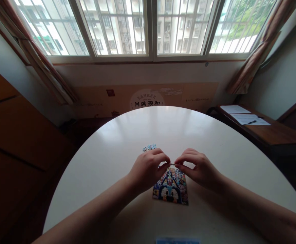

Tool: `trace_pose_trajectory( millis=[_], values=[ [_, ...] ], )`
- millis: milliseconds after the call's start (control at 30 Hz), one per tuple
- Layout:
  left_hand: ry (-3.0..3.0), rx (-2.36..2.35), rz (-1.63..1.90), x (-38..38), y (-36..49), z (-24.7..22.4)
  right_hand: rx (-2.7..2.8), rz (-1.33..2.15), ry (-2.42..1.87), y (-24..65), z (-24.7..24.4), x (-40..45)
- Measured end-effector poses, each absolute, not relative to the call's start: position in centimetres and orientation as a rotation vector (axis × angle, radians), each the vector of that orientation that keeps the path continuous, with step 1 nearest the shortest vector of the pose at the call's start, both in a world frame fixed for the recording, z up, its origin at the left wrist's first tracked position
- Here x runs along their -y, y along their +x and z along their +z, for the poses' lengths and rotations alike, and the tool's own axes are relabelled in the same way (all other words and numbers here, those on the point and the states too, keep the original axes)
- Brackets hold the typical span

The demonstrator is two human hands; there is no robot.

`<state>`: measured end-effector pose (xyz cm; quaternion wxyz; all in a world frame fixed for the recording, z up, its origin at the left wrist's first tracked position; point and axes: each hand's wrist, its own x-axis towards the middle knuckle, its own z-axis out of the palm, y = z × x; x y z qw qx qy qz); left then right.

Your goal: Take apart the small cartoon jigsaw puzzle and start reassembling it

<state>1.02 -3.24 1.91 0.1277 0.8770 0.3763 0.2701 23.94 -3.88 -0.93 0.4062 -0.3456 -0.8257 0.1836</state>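
Above a colourful printed picture (169, 193) with a dark-blue, big-eyed cartoon face, my two hands meet fingertip to fingertip. My left hand (150, 167) is closed in a pinch on a small, thin, dark piece (172, 164). From the other side my right hand (199, 167) pinches too, thumb against forefinger, at the same tiny spot. Whether it is one piece or two joined ones I cannot tell. Just beyond my left hand lies a small cluster of light-blue, multicoloured pieces (149, 147) with a jagged outline, partly covered by that hand. My left hand also hides the picture's upper left part.
The round white table (107, 152) carries it all. A blue flat item (177, 241) shows at the bottom edge. On a wooden desk (285, 132) at the right lie papers (250, 119) and a pen. Barred windows and a printed cardboard panel (94, 98) stand beyond.
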Motion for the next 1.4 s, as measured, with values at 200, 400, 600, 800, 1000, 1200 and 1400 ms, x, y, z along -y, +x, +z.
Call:
trace_pose_trajectory(
  millis=[200,400,600,800,1000,1200,1400],
  values=[
    [2.564,-1.048,0.772,3.4,1.3,1.7,2.091,0.475,-0.87,23.9,-1.1,3.9],
    [2.482,-1.288,0.808,2.1,-0.2,2.9,2.063,0.47,-0.929,24.2,-0.9,3.9],
    [2.311,-1.626,0.738,-0.6,-2.9,4.1,2.08,0.492,-0.881,24.2,-0.8,3.8],
    [2.252,-1.692,0.532,-1.5,-3.3,2.7,2.136,0.528,-0.847,24.1,-0.6,4.2],
    [2.273,-1.726,0.533,-2.1,-3.7,1.7,2.217,0.524,-0.803,24.1,-0.3,4.4],
    [2.368,-1.738,0.659,-1.3,-3.3,2.6,2.3,0.504,-0.769,23.8,0.0,4.5],
    [2.605,-1.325,0.494,1.4,-1.1,3.3,2.291,0.455,-0.833,24.1,0.3,4.7]
  ],
)
